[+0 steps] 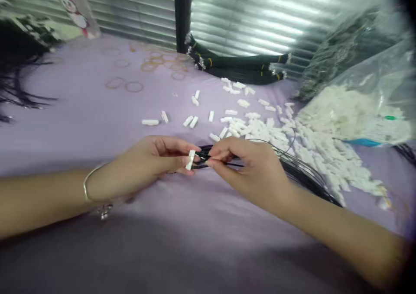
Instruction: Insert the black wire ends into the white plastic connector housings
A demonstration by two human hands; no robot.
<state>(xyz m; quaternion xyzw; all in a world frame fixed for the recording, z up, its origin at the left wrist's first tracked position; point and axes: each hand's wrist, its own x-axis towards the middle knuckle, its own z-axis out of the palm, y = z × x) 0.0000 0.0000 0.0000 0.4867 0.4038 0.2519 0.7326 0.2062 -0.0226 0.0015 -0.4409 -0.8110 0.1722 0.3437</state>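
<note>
Between the thumb and fingers of my left hand (152, 164) is a small white plastic connector housing (190, 159), held tilted near the middle of the view. My right hand (250, 164) pinches a thin black wire (234, 164) close to its end, just right of the housing. The wire's tip points toward the housing; whether it is inside cannot be made out. A bundle of black wires (305, 177) runs behind and under my right hand and trails off to the right. Part of that bundle passes behind my left fingers.
A heap of white connector housings (325, 155) spreads across the purple cloth (182, 242), with several strays to its left. Behind lie rubber bands (134, 86) and tied black wire bundles (237, 66). A clear plastic bag (351, 108) stands at right; more dark wires (22, 82) lie far left.
</note>
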